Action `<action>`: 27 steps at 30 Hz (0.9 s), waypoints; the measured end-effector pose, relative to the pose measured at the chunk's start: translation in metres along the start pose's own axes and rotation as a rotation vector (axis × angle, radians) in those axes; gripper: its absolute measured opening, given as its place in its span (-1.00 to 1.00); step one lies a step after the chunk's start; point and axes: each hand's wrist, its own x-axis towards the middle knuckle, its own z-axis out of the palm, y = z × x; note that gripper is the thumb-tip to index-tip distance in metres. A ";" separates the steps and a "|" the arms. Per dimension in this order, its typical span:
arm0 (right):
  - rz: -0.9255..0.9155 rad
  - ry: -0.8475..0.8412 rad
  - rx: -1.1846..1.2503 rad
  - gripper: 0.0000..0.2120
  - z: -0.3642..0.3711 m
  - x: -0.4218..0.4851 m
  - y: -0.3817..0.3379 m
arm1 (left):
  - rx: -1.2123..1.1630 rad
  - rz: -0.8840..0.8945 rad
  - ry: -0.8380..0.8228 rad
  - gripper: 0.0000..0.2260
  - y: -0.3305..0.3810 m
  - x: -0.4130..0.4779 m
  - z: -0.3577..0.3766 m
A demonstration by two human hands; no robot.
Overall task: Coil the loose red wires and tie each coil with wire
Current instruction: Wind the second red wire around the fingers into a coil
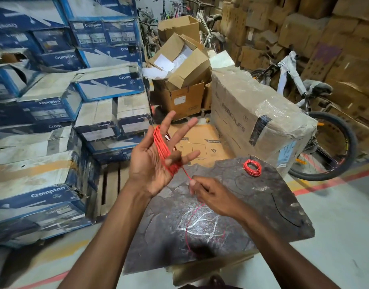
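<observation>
The left hand [150,165] is raised above the near bench [279,207], fingers spread, its grip being one digit folded over the red wire coil [161,145] wound round it. The right hand [212,197] pinches the feeding strand just below. With fingers so splayed, the loops could likely slide off the tips and spring apart. The loose tail [187,232] trailing over the bench may snag or kink. A finished coil [252,168] lies far right.
</observation>
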 end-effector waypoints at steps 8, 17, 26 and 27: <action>0.064 -0.035 -0.163 -0.56 0.009 -0.026 0.003 | 0.249 0.138 0.423 -0.52 0.000 0.026 -0.025; 0.000 -0.184 -0.408 -0.67 -0.009 -0.054 -0.011 | 1.952 -0.072 0.442 -0.51 0.014 0.014 -0.060; -0.156 0.139 -0.207 -0.78 -0.086 -0.023 -0.034 | 1.159 -1.027 0.158 -0.51 -0.005 -0.015 -0.031; -0.169 0.174 -0.199 -0.80 -0.089 -0.017 -0.036 | 1.050 -1.046 0.102 -0.51 -0.005 -0.018 -0.029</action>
